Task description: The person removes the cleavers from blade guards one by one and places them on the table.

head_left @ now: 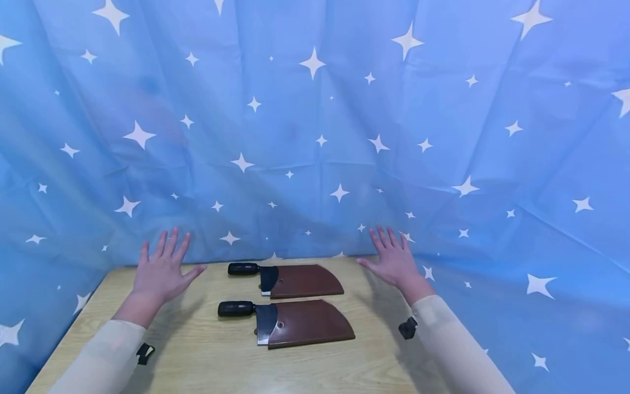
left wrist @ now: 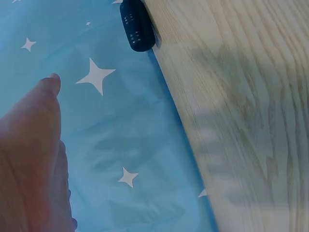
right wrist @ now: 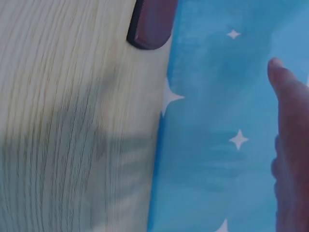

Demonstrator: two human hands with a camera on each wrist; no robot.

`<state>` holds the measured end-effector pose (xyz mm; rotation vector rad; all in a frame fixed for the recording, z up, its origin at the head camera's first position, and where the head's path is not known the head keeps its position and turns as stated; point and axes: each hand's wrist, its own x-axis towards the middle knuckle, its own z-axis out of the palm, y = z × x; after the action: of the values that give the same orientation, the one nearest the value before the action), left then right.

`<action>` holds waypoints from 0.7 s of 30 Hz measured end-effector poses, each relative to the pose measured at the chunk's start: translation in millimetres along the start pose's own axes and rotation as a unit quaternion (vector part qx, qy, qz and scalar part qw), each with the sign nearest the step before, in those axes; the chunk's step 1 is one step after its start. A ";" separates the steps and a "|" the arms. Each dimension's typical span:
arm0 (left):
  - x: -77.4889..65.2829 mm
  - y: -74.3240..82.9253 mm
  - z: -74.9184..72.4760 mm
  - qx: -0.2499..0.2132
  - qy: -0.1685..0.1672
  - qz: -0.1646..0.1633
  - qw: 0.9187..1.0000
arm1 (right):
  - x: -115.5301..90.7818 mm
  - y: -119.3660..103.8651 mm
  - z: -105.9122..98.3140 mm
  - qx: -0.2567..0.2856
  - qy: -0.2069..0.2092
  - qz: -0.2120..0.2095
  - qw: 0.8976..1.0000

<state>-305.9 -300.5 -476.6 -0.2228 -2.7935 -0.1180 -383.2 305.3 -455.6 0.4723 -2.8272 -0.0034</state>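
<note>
Two cleavers in brown leather sheaths lie on the wooden table, one behind the other, with black handles toward the left. The far cleaver (head_left: 305,280) is close to the table's back edge; the near cleaver (head_left: 310,324) lies in front of it. A strip of bare blade shows at each sheath's lower left. My left hand (head_left: 161,274) is held out to the left of the handles, fingers straight and spread, holding nothing. To the right of the sheaths, my right hand (head_left: 391,261) is likewise spread and holds nothing.
A blue curtain (head_left: 295,120) with white stars hangs behind the table and around its sides. The wooden table (head_left: 206,366) ends at the curtain. Dark straps (head_left: 407,328) show at both wrists over pale sleeves.
</note>
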 end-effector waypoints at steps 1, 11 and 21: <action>-0.9 1.5 -0.6 -0.001 0.001 0.002 1.000 | -1.1 -1.2 0.5 0.001 0.000 0.000 1.000; -11.7 22.0 3.7 -0.014 -0.003 0.025 1.000 | -19.2 -19.1 3.7 0.020 -0.014 -0.029 0.999; -22.3 39.7 22.8 -0.038 0.003 0.044 0.998 | -34.7 -30.6 13.4 0.052 0.014 -0.051 0.997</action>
<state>-285.8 -262.1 -503.3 -0.3624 -2.7718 -0.2039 -345.5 286.8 -479.3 0.6333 -2.7835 0.1298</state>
